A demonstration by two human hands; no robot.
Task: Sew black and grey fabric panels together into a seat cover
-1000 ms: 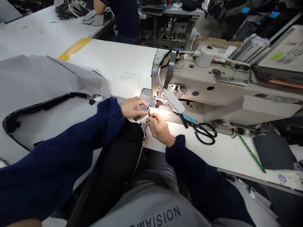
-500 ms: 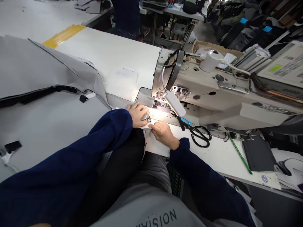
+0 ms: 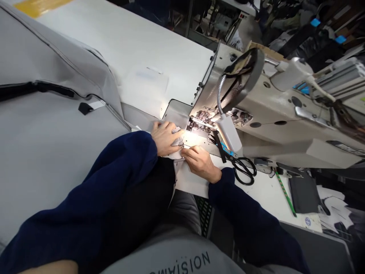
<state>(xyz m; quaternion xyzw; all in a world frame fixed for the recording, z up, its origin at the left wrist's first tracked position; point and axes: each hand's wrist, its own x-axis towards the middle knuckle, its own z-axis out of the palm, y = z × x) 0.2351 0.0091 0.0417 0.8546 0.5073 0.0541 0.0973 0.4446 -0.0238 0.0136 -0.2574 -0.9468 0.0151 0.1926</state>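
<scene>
Under the sewing machine's lamp, my left hand (image 3: 167, 139) lies over the edge of the grey fabric (image 3: 57, 144), its thumb and fingers around a small folded part. My right hand (image 3: 199, 163) is closed in a pinch at the same edge, close beside the left fingertips. The exact bit between the right fingers is too small to make out, but it belongs to this fabric edge. Both hands are just in front of the needle area of the sewing machine (image 3: 285, 125). The large sheet of fabric spreads left across the table and over my lap.
Black-handled scissors (image 3: 242, 169) lie right of my right hand, beneath the lamp head (image 3: 228, 131). Further right are a green striped stick (image 3: 286, 194) and a dark folded cloth (image 3: 303, 192). Yellow tape (image 3: 40, 7) marks the white table's (image 3: 142, 42) far left.
The view has shifted and tilted, so the machine appears larger and further right. My hands keep their places on the fabric edge, with the left fingers slightly more spread.
</scene>
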